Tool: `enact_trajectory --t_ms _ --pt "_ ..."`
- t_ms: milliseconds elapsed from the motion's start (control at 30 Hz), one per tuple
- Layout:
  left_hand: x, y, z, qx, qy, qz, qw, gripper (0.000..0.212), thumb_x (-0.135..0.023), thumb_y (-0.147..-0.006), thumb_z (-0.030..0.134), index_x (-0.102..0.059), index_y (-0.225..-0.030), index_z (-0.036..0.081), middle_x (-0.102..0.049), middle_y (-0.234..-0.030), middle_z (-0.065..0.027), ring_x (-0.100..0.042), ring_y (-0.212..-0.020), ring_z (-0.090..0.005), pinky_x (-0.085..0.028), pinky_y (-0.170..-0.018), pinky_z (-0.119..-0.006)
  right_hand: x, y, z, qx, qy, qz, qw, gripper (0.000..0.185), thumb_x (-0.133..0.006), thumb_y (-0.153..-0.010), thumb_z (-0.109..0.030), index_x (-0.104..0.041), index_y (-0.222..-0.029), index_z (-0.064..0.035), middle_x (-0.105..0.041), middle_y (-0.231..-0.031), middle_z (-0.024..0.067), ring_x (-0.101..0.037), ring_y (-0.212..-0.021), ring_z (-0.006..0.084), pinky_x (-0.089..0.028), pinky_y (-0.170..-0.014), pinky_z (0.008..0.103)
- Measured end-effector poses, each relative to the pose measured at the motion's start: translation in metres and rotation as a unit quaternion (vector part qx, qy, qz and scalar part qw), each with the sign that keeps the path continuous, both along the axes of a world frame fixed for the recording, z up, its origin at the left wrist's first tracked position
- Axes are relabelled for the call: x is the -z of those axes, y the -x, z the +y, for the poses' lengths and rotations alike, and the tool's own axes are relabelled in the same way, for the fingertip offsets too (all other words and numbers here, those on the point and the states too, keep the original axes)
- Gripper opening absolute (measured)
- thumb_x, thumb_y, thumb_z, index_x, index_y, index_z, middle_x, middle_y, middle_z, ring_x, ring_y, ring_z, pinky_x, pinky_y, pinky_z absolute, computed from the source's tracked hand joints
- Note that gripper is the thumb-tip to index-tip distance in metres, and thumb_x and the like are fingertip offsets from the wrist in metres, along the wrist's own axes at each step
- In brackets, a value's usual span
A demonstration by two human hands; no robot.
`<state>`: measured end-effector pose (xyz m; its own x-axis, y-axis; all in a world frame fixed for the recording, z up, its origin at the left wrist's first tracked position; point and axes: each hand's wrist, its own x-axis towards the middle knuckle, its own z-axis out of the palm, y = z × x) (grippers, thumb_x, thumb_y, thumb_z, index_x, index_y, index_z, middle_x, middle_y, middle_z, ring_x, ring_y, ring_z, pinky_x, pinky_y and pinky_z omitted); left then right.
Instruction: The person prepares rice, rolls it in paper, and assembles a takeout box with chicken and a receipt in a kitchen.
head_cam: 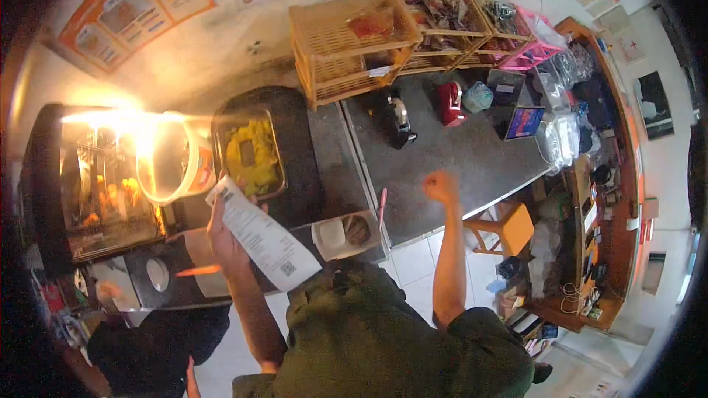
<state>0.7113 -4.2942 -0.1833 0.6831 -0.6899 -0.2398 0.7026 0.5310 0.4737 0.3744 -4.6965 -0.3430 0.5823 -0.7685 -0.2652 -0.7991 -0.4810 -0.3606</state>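
My left hand (224,232) grips a long printed paper receipt (268,237), which bears writing and a square code. Just beyond it lies a metal tray of yellow food pieces (251,155) with a dark rectangular gap in the middle. My right hand (441,186) is raised over the dark countertop (409,182), blurred and curled into a fist, with nothing visible in it. Left of that hand is a pink stick-like tool (382,207). Nearer my body sits a shallow container (347,235) holding a white tub and something brown.
A lit glass display case (105,193) and a white bucket (191,168) stand at left. Tan baskets (354,44) line the wall. A black tape dispenser (399,119) and red device (452,104) sit beyond my right hand. An orange stool (511,226) stands right; a dark-clothed person (157,342) works left.
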Motion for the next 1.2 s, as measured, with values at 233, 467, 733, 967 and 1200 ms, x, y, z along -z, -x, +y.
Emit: enact_trajectory --t_ms 233,467,733,967,1200 --pt "-0.002 0.019 -0.020 -0.098 -0.287 -0.142 0.942 0.044 -0.044 -0.103 0.031 -0.044 -0.142 0.012 -0.059 -0.131 -0.0112 -0.066 -0.088 -0.0222 -0.058 -0.077 -0.042 -0.078 -0.198 -0.094 -0.032 0.131 -0.317 0.939 0.018 -0.069 -0.080 -0.018 -0.072 -0.089 -0.0039 -0.071 -0.084 0.0168 -0.069 -0.077 0.0337 -0.054 -0.068 0.0416" --pt "-0.022 0.034 -0.004 -0.212 -0.198 0.006 0.957 0.044 -0.048 -0.101 0.023 -0.041 -0.143 0.012 -0.062 -0.124 -0.0134 -0.066 -0.082 -0.0230 -0.057 -0.072 -0.041 -0.034 -0.290 -0.258 0.181 0.214 -0.253 0.926 0.027 -0.070 -0.077 -0.018 -0.071 -0.101 -0.0070 -0.071 -0.090 0.0170 -0.068 -0.086 0.0384 -0.054 -0.073 0.0466" --pt "-0.015 0.028 -0.029 -0.177 -0.221 0.037 0.958 0.048 -0.050 -0.099 0.020 -0.039 -0.146 0.013 -0.061 -0.126 -0.0144 -0.065 -0.086 -0.0237 -0.056 -0.076 -0.041 0.027 -0.303 -0.314 0.215 0.171 -0.252 0.928 0.024 -0.069 -0.082 -0.025 -0.071 -0.098 -0.0078 -0.071 -0.087 0.0192 -0.069 -0.078 0.0378 -0.055 -0.068 0.0456" --pt "-0.026 0.033 -0.049 -0.181 -0.232 0.063 0.954 0.045 -0.048 -0.102 0.024 -0.041 -0.145 0.013 -0.060 -0.128 -0.0152 -0.065 -0.088 -0.0247 -0.057 -0.076 -0.045 0.050 -0.276 -0.323 0.064 0.327 -0.383 0.861 0.028 -0.064 -0.091 -0.025 -0.070 -0.098 0.0013 -0.067 -0.072 0.0125 -0.062 -0.058 0.0271 -0.047 -0.054 0.0391" --pt "-0.017 0.040 -0.035 -0.156 -0.202 0.020 0.967 0.041 -0.046 -0.102 0.025 -0.044 -0.142 0.013 -0.061 -0.126 -0.0129 -0.066 -0.092 -0.0263 -0.056 -0.082 -0.048 -0.004 -0.281 -0.309 0.327 -0.384 -0.707 0.495 0.026 -0.055 -0.096 -0.021 -0.065 -0.105 0.0014 -0.045 -0.058 0.0025 -0.038 -0.046 0.0141 -0.030 -0.045 0.0320"
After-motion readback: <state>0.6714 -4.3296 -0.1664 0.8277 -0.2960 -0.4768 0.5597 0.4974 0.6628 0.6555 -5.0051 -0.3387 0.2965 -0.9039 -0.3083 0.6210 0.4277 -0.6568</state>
